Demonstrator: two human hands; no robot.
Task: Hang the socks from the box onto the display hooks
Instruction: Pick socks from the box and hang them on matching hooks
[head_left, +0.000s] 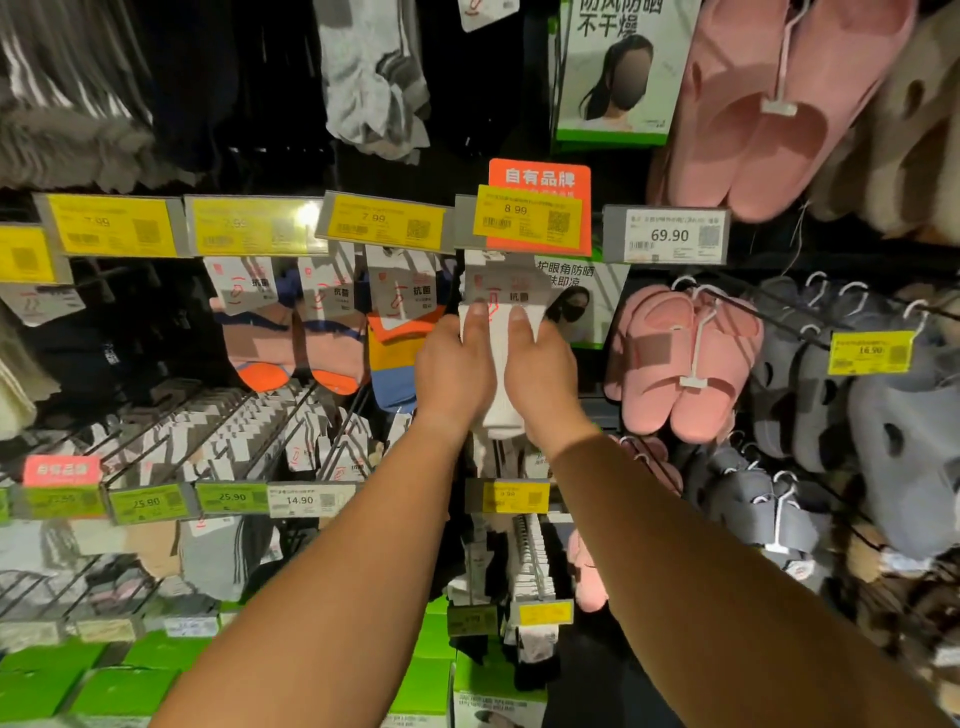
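Both hands raised to the sock rack's middle row, gripping one pack of white socks (500, 364) from either side: left hand (453, 371) w/ thumb pressed on the pack's front, right hand (540, 375) likewise, fingers of both curled behind it. Held upright, card header (506, 283) topmost, likely so the hang-hole lines up w/ the display hook, itself hidden behind the yellow 8.99 price tag (527, 215); whether header is already on it can't be told. Just left on same row, colour-block socks (400, 358) and orange-toed pairs (291, 343). Just right, face-mask pack (582, 306), then pink slippers (680, 358); grey slippers (831, 415) toward rack's right edge. Price tag and orange brand sign (540, 176) overhang the hook tip, crowding the approach. No box in view.
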